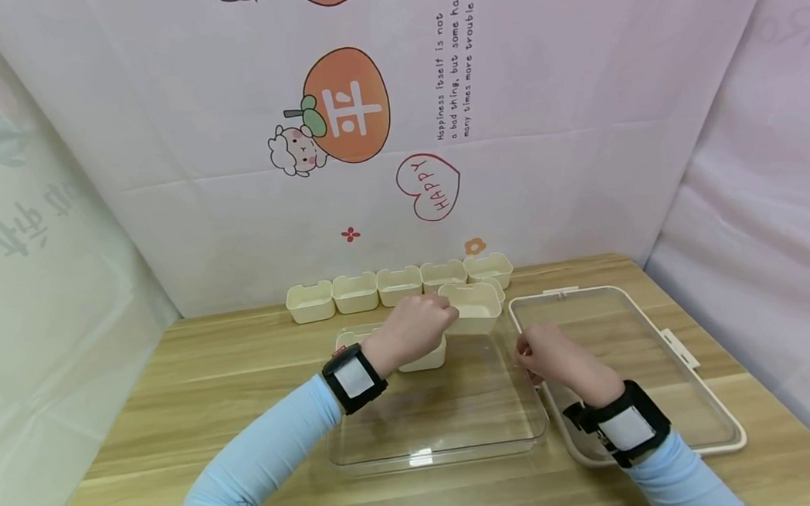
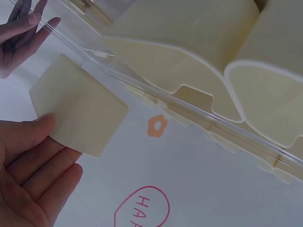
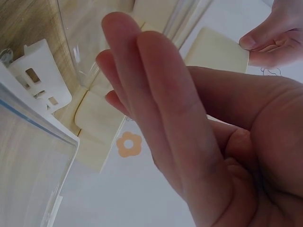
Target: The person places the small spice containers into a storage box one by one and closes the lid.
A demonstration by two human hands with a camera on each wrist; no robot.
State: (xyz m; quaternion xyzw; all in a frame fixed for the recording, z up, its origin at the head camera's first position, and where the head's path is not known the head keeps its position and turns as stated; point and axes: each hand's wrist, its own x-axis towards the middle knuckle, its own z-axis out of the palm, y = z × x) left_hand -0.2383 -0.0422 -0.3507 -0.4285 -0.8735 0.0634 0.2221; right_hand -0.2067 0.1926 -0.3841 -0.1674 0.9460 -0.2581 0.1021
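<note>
My left hand [image 1: 415, 328] pinches a small cream bin [image 1: 472, 304] by its left side, raised over the back right of a clear plastic container [image 1: 457, 420]. In the left wrist view, the thumb and fingers of that hand [image 2: 33, 175] grip one edge of the bin [image 2: 80, 106]. Inside the container, at its back left, sit two more cream bins [image 1: 428, 357], partly hidden by my left hand and wrist. My right hand [image 1: 557, 356] is by the container's right wall, holding nothing. Its fingers [image 3: 165, 80] look relaxed and nearly straight in the right wrist view.
Several matching cream bins [image 1: 356, 293] stand in a row along the back of the wooden table [image 1: 218, 380]. A clear lid with a cream rim [image 1: 717, 404] and side clips [image 1: 679, 348] lies right of the container, partly under my right arm. A printed cloth [image 1: 223, 233] hangs behind.
</note>
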